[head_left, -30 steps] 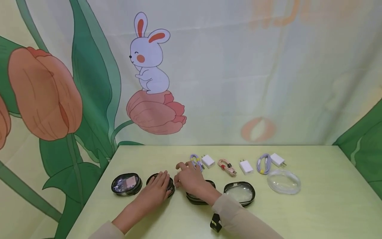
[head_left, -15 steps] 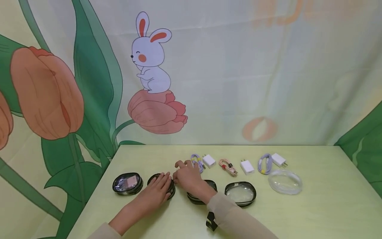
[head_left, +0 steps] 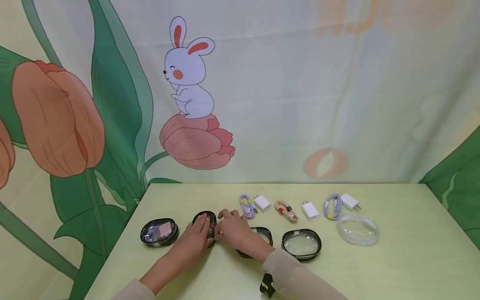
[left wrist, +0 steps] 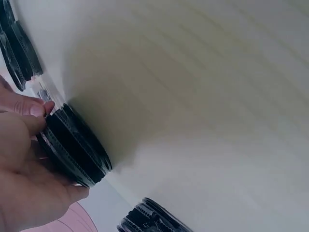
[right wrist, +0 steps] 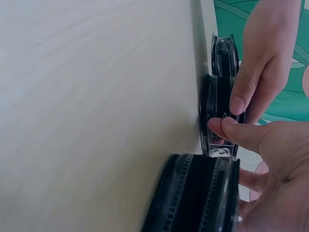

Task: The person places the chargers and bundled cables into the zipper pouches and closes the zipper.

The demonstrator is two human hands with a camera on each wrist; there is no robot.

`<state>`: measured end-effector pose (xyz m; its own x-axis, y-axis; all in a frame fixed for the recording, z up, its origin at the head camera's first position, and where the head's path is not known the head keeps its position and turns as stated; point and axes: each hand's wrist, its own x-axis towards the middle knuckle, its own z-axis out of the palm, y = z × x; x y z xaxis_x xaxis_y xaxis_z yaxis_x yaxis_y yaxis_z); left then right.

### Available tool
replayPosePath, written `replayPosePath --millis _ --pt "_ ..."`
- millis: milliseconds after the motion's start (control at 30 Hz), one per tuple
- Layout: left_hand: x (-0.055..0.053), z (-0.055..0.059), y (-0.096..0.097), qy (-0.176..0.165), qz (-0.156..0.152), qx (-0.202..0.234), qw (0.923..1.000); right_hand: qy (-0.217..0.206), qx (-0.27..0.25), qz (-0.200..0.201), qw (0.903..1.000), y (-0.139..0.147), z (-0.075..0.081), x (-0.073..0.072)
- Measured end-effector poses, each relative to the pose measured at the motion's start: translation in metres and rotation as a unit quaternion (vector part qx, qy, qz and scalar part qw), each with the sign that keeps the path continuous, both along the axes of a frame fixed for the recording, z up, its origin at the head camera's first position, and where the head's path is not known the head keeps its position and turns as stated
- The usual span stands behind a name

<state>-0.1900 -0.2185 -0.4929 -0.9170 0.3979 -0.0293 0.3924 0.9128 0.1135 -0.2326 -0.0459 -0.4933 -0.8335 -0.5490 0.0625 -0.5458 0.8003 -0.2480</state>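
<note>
A small oval zippered case [head_left: 213,217] with black trim and a clear top lies under my left hand [head_left: 191,237]. That hand's fingers spread over its top, and in the left wrist view the thumb sits against the black zippered side wall [left wrist: 72,145], so the hand grips the case. From the right, my right hand [head_left: 236,231] reaches to the same case. Its thumb and index finger pinch the zipper pull at the side wall in the right wrist view, though the pull is mostly hidden. Something red shows inside the case.
At left lies a similar case [head_left: 160,232] with a pink charger inside. Under the right forearm sits another case [head_left: 265,234]; an open-looking one [head_left: 301,243] and a clear oval lid [head_left: 358,229] follow. Coiled cables [head_left: 286,210] and white chargers [head_left: 309,211] line the back.
The oval case has turned from lying crosswise to pointing more away from me. My right hand has moved slightly down and right, now meeting the case's right side. The left hand stays on it.
</note>
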Motion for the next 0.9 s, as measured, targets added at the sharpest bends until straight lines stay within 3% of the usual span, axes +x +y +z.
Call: replayPosePath --millis 133,233,400,467,667,767,900 --pt "0.000 -0.002 0.000 0.036 -0.023 -0.028 0.9987 0.059 0.016 -0.029 0.9977 -0.004 -0.004 0.002" --pt "-0.002 0.000 -0.001 0.039 -0.032 -0.026 0.9984 0.085 0.022 -0.041 0.9953 -0.008 -0.006 0.004" --pt "0.000 0.008 -0.011 0.000 -0.045 -0.016 0.9989 0.059 0.026 -0.019 0.9978 -0.004 -0.004 0.002" --pt "0.001 0.010 -0.015 -0.005 -0.063 -0.007 0.9980 0.048 0.024 -0.008 0.9985 0.002 0.000 0.001" --pt "0.001 0.012 -0.027 0.038 -0.117 0.036 0.9917 0.052 0.009 0.040 0.9978 0.029 0.014 -0.002" --pt "0.000 0.012 -0.028 0.038 -0.109 0.058 0.9916 0.068 -0.001 0.056 0.9961 0.046 0.017 -0.005" --pt "-0.004 0.012 -0.023 0.035 -0.060 0.072 0.9950 0.078 -0.012 0.059 0.9951 0.071 0.025 -0.011"
